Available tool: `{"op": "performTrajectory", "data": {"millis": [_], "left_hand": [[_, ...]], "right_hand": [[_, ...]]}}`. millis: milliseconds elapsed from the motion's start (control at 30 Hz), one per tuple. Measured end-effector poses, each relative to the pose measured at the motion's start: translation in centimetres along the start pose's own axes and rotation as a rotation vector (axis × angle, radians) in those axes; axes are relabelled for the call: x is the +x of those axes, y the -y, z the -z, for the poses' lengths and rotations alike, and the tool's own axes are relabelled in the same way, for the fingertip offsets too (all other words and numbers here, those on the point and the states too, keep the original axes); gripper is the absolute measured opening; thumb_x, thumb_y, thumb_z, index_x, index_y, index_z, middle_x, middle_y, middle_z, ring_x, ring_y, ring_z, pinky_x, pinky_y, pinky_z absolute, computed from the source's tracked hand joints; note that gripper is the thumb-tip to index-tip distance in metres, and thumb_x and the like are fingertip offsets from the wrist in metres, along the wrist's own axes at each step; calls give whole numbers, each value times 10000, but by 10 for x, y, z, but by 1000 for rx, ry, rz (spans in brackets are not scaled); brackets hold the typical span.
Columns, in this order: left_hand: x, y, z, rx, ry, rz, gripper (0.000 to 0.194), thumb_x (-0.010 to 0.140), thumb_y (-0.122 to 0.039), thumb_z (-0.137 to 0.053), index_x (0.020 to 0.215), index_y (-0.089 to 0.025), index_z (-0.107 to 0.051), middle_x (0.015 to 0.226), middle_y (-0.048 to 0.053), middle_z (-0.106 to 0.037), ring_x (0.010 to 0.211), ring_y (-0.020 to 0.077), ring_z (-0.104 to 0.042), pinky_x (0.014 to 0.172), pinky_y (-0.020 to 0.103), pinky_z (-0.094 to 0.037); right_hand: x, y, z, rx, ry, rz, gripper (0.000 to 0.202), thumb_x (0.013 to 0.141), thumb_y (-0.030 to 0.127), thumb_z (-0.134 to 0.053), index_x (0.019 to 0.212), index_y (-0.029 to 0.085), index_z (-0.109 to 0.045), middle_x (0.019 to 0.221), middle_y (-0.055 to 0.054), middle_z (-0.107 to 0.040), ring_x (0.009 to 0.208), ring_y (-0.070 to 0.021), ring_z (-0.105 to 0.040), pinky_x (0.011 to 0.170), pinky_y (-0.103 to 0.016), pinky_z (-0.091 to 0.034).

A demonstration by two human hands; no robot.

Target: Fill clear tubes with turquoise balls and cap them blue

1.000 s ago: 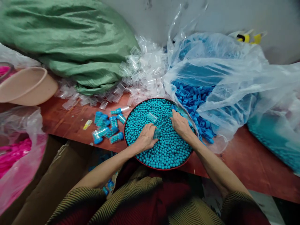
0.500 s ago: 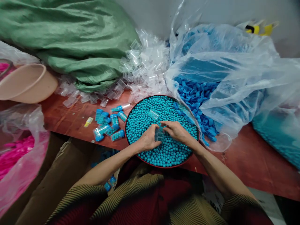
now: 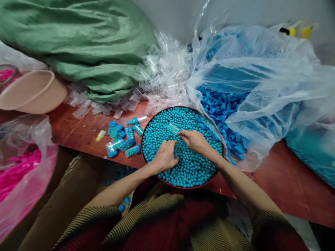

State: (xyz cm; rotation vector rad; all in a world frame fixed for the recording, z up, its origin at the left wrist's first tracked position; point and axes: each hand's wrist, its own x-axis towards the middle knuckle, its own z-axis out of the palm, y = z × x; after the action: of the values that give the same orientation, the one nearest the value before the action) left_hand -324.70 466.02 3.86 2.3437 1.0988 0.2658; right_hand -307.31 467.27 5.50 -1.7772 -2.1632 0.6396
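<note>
A round red tray is filled with small turquoise balls. Over them, my left hand is closed around a small clear plastic bottle, partly hidden by the fingers. My right hand is just to its right, thumb and fingers drawn together; whatever they pinch, if anything, is hidden. Its fingertips come close to a second clear bottle lying on the balls; contact is unclear. A few blue caps rest at the tray's upper right.
Several ball-filled bottles with blue caps lie left of the tray. Behind it are heaped clear bottles and a green sack. A plastic bag of blue caps stands right; a beige basin and pink pieces are left.
My right fingertips have drawn up from the mouth of the held bottle toward the bottle lying on the balls. My left hand keeps its hold, its fingers now covering more of its bottle.
</note>
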Motion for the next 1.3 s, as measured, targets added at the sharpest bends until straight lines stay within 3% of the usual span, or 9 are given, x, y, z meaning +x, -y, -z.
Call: {"op": "performTrajectory", "data": {"millis": [133, 233, 300, 500, 667, 867, 1100, 1167, 1300], "left_hand": [[-3, 6, 1, 52, -14, 9, 511, 670, -222, -604, 1151, -140, -454, 1035, 103, -525, 987, 277, -477, 886, 461, -455], [-4, 10, -1, 51, -47, 6, 493, 678, -222, -602, 1138, -134, -448, 1033, 111, -521, 1001, 278, -490, 898, 478, -453], [-4, 11, -3, 15, -98, -2, 513, 672, -214, -609, 1144, -116, -434, 1098, 142, -507, 1074, 295, -482, 932, 491, -440], [10, 16, -9, -27, -174, -99, 533, 661, -214, -643, 1130, -96, -420, 1453, 248, -200, 1389, 399, -149, 1085, 549, -292], [22, 26, -12, -101, -118, -160, 715, 638, -223, -658, 1262, -99, -333, 1383, 230, -348, 1333, 358, -317, 1076, 527, -316], [27, 22, -3, -136, 65, -58, 1064, 588, -282, -716, 1422, -111, -77, 1394, 225, -347, 1289, 356, -363, 1047, 515, -339], [26, 10, -6, -80, -77, -18, 655, 649, -232, -621, 1247, -139, -371, 1192, 146, -516, 1141, 303, -487, 959, 471, -422], [25, 9, 2, -115, -144, -18, 644, 653, -249, -624, 1236, -148, -368, 1172, 131, -519, 1103, 276, -511, 941, 446, -443], [22, 14, 33, -88, -232, 71, 662, 638, -238, -629, 1232, -131, -359, 1162, 128, -513, 1085, 261, -524, 938, 425, -456]], "right_hand": [[44, 10, 4, -160, -35, 88, 480, 857, 250, -528, 1330, 241, -451, 1236, -80, -559, 975, -193, -597, 749, -251, -438], [66, 8, 0, -204, 96, 116, 372, 816, 255, -588, 1184, 205, -574, 1153, -96, -558, 852, -183, -601, 703, -255, -437], [67, 1, -2, -138, 69, 92, 226, 826, 251, -576, 1024, 161, -635, 1045, -94, -582, 843, -178, -584, 741, -263, -437], [21, -12, -13, 337, -163, 44, 197, 886, 216, -439, 754, 177, -579, 752, -19, -601, 730, -138, -569, 743, -261, -453], [-9, -13, -24, 422, -274, 144, 132, 858, 185, -461, 764, 186, -555, 883, -52, -613, 849, -154, -583, 808, -295, -458], [-8, -30, -33, 429, -295, 258, 116, 853, 181, -501, 778, 199, -587, 873, -50, -634, 835, -168, -614, 778, -316, -490], [-35, -27, -33, 87, -430, 255, 205, 895, 224, -457, 1010, 198, -624, 1011, -97, -647, 937, -215, -592, 815, -381, -479], [-52, -16, -30, -39, -372, 392, 211, 892, 285, -478, 1019, 204, -626, 1004, -95, -644, 934, -220, -571, 835, -401, -449], [-71, 9, -36, -185, -23, 791, 277, 892, 343, -460, 1116, 241, -587, 1115, -83, -603, 1114, -253, -479, 983, -492, -333]]}}
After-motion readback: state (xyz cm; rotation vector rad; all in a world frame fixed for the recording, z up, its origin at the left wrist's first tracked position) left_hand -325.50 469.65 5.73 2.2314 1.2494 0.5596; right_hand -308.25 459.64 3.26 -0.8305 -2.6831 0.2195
